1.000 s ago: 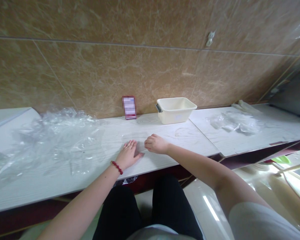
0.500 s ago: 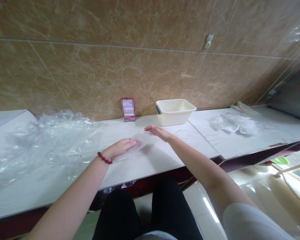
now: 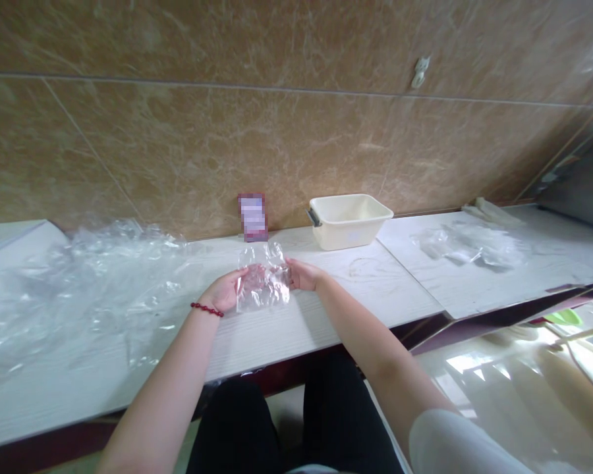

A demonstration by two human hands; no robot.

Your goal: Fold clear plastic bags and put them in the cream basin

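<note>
A clear plastic bag (image 3: 263, 296) is held up between my two hands, above the white wood-grain tabletop (image 3: 326, 322). My left hand (image 3: 227, 289), with a red bead bracelet at its wrist, grips the bag's left edge between thumb and fingers. Opposite it, my right hand (image 3: 302, 274) is closed on the right edge. Some of my fingers show blurred through the film, behind the bag. To the left lies a wide heap of clear plastic bags (image 3: 109, 283).
A cream plastic basin (image 3: 350, 234) with a grey handle stands by the wall, right of my hands. A phone-like upright item (image 3: 253, 217), pixelated, leans on the wall. A smaller pile of clear bags (image 3: 474, 243) lies farther right, near a pale cloth-like item (image 3: 489, 212).
My right hand has come down and closed on the bag's right edge. The bag, flat and low before, is now spread upright between both hands.
</note>
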